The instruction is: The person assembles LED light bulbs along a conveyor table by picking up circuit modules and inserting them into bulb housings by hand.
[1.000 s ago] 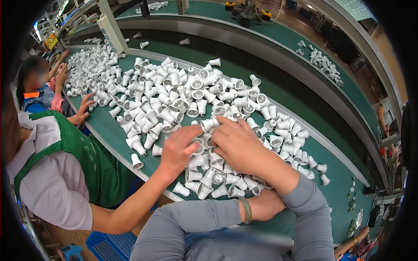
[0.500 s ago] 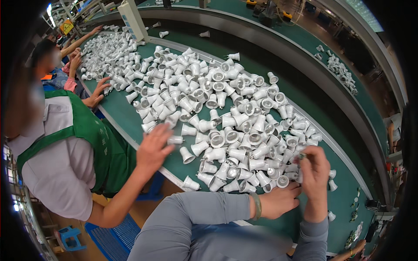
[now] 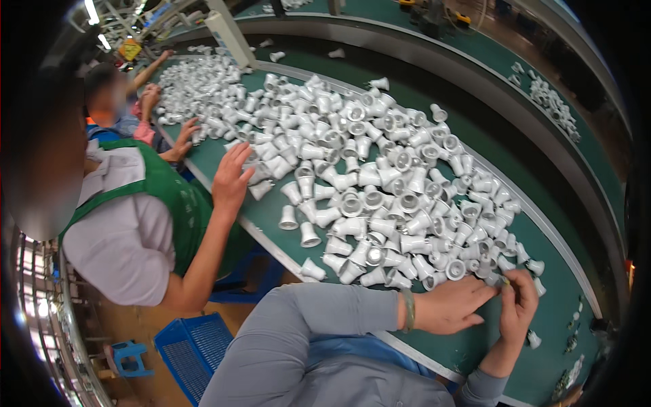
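Note:
A large heap of white, flared lamp housings (image 3: 366, 176) covers the green work surface in front of me. My left hand (image 3: 451, 305), with a green bangle at its wrist, lies low at the heap's near right edge. Its fingers are stretched out and the thumb stands apart, with no held thing visible. Close to its fingertips, my right hand (image 3: 517, 305) is raised with thumb and fingers pinched together. Something small shows at the pinch, too small to name. One loose lamp housing (image 3: 534, 339) lies beside the right wrist.
At left, a co-worker in a green apron (image 3: 183, 210) holds a hand (image 3: 232, 178) over the heap. More workers' hands reach in farther back. A dark belt (image 3: 407, 74) with a metal rail (image 3: 542, 251) runs behind the heap. Small parts (image 3: 573, 332) lie at far right.
The view has shifted, so the scene sits farther right. My right hand has come down toward my left fingertips. The co-worker's hand has drawn back from the housings.

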